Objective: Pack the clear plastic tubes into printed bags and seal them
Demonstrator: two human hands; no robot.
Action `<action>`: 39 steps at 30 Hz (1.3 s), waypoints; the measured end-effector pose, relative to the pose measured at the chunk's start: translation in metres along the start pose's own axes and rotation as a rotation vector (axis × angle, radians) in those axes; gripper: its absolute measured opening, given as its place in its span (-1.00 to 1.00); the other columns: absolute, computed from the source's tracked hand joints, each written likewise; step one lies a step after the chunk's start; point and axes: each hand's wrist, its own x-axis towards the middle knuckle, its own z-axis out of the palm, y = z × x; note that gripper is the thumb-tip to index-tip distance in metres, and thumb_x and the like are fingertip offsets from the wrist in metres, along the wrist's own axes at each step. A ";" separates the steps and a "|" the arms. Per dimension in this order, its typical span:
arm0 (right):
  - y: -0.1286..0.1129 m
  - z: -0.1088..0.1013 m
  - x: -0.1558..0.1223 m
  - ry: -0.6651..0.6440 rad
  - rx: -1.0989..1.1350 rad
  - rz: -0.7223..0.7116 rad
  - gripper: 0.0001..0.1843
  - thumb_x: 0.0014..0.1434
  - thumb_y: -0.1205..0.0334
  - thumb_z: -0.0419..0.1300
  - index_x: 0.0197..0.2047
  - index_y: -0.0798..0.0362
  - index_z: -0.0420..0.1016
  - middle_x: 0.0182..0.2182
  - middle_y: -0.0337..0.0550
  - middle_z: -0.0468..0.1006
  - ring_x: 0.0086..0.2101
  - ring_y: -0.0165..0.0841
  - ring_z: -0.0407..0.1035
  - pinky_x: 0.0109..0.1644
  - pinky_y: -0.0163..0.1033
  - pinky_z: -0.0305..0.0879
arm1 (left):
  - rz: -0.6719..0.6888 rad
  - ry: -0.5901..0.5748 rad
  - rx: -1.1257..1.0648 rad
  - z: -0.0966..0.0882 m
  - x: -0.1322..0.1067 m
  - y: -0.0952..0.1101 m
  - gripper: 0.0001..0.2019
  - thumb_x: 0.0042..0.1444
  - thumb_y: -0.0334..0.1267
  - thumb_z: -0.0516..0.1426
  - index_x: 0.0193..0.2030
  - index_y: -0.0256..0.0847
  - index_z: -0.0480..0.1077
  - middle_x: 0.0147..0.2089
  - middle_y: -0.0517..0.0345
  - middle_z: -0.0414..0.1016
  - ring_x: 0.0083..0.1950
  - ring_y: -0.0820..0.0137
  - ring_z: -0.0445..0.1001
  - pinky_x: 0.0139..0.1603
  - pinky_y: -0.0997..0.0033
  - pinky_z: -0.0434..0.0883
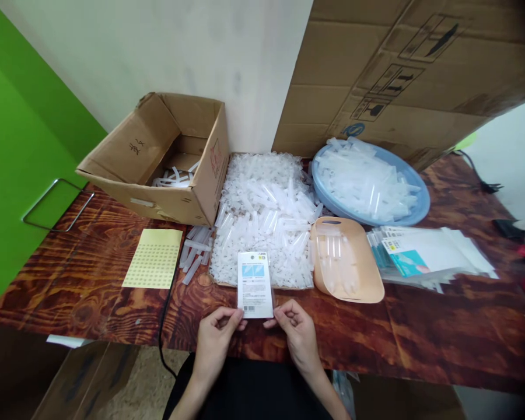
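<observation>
A small clear packet with a white printed card (255, 284) stands upright at the near edge of the wooden table (91, 280). My left hand (216, 338) pinches its lower left corner. My right hand (295, 335) pinches its lower right corner. Both hands have curled fingers. Just behind the packet lies a big heap of clear plastic tubes (265, 213).
An open cardboard box (166, 157) holding a few tubes sits at the back left. A yellow sticker sheet (154, 258) lies left. A beige scoop tray (345, 259), a blue basin of tubes (370, 181) and a stack of printed bags (424, 256) sit right. Large cardboard (398, 70) leans behind.
</observation>
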 end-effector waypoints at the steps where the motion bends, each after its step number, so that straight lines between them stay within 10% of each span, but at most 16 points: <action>1: -0.001 0.001 0.000 0.004 -0.027 -0.002 -0.69 0.24 0.01 0.35 -0.35 0.04 0.42 -0.50 -0.16 0.64 -0.46 -0.24 0.59 -0.25 -0.24 0.40 | -0.003 0.005 0.001 0.001 -0.001 0.001 -0.64 0.06 0.04 0.33 -0.34 -0.29 0.60 -0.39 0.00 0.67 -0.31 0.22 0.64 -0.18 0.38 0.53; 23: -0.008 0.023 0.001 0.114 -0.414 -0.067 -0.58 0.37 -0.17 0.09 -0.38 -0.05 0.21 -0.65 -0.27 0.48 -0.64 -0.29 0.48 -0.50 -0.31 0.30 | -0.022 0.144 0.106 0.013 0.008 -0.011 -0.54 0.13 0.15 0.23 -0.54 -0.21 0.43 -0.63 0.16 0.51 -0.62 0.35 0.50 -0.56 0.49 0.39; 30: -0.009 0.021 0.003 0.101 -0.407 -0.072 -0.57 0.38 -0.18 0.07 -0.38 -0.05 0.22 -0.67 -0.30 0.46 -0.64 -0.30 0.45 -0.47 -0.31 0.26 | -0.017 0.205 -0.048 0.009 0.007 -0.010 -0.55 0.08 0.16 0.27 -0.23 -0.26 0.51 -0.49 0.15 0.60 -0.56 0.33 0.57 -0.53 0.42 0.52; 39: -0.007 0.009 0.002 0.072 -0.134 -0.113 -0.67 0.35 -0.11 0.15 -0.27 -0.03 0.33 -0.45 -0.23 0.56 -0.43 -0.29 0.46 -0.27 -0.24 0.38 | -0.089 -0.123 -0.217 0.012 0.012 0.011 -0.69 -0.08 -0.08 0.43 -0.38 -0.30 0.56 -0.32 0.02 0.69 -0.31 0.30 0.62 -0.22 0.44 0.51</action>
